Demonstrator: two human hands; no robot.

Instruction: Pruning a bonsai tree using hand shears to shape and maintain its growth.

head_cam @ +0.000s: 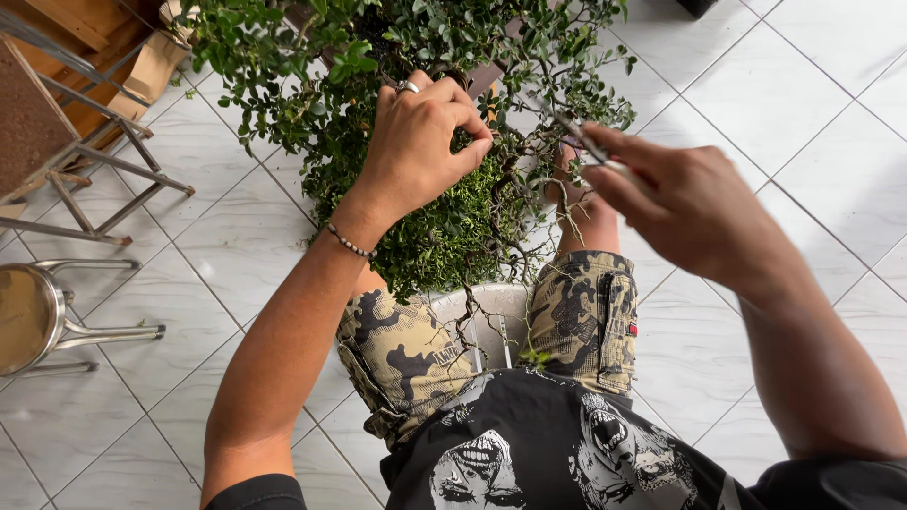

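Note:
A small-leaved bonsai tree (425, 217) with twisted thin branches stands between my knees. My left hand (420, 142), with a ring and a bead bracelet, pinches a twig near the tree's crown. My right hand (690, 203) is closed on a slim metal tool (581, 137), likely small scissors, whose tip points into the branches at the right side of the foliage. I sit on a grey plastic stool (491, 316) in camouflage shorts.
White floor tiles (803, 104) lie all around. A metal stool (38, 316) stands at the left edge. A folding metal frame with a board (57, 142) and wooden pieces (104, 38) sit at the upper left.

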